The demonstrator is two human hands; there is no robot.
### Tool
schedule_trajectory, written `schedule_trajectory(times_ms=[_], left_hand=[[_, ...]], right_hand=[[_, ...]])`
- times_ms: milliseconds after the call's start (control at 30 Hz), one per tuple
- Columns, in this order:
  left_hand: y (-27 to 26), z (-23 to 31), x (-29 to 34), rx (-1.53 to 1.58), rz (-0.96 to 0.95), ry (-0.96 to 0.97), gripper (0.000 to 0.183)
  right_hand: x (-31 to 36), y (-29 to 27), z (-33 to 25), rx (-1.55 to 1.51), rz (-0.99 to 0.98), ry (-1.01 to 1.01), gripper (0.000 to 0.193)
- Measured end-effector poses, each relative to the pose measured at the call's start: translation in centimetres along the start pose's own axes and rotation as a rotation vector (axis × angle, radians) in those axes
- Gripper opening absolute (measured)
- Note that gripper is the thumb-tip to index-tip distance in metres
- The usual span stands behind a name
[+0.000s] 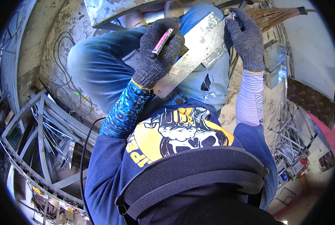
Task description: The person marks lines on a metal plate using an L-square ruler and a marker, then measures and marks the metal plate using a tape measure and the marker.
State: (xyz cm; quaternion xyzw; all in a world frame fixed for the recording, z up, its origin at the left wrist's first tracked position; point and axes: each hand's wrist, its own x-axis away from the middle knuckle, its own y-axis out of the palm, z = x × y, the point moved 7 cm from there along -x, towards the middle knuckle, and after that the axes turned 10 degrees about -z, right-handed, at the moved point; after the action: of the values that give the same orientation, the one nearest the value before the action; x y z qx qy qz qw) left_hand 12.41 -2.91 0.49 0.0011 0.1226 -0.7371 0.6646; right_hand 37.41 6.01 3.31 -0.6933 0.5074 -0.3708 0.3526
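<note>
Grey-gloved left hand [167,54] curled, fingers clamping marker [162,43] (slanted); right hand [248,41] forward, fingers pinching metal strip [188,65].

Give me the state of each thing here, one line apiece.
Left hand: gloved, holding the marker
Marker: tilted; cap state unclear
Right hand: gloved, fingers bent, by the metal strip; grip unclear
Metal strip: flat, lying over the jeans
Jeans: torn on the right leg
Broom: bristles banded together

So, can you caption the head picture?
Gloved left hand holding a marker, gloved right hand at the end of a metal strip.
</note>
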Motion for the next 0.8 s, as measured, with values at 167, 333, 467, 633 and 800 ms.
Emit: schedule_trajectory(times_ms=[167, 333, 467, 633, 800], left_hand=[[0.06, 0.27, 0.02, -0.032, 0.004, 0.044, 0.030], [0.04, 0.36, 0.09, -0.023, 0.010, 0.036, 0.031], [0.09, -0.24, 0.14, 0.044, -0.002, -0.045, 0.031], [-0.06, 0.43, 0.16, -0.094, 0.019, 0.108, 0.032], [0.13, -0.20, 0.17, 0.064, 0.013, -0.023, 0.030]], right_hand=[[-0.09, 0.11, 0.28, 0.001, 0.005, -0.018, 0.050], [-0.12, 0.10, 0.28, 0.012, -0.005, -0.004, 0.051], [-0.10, 0.03, 0.12, 0.029, 0.007, -0.022, 0.051], [0.14, 0.24, 0.55, -0.019, -0.017, 0.063, 0.052], [0.09, 0.03, 0.52, 0.045, 0.031, -0.016, 0.052]])
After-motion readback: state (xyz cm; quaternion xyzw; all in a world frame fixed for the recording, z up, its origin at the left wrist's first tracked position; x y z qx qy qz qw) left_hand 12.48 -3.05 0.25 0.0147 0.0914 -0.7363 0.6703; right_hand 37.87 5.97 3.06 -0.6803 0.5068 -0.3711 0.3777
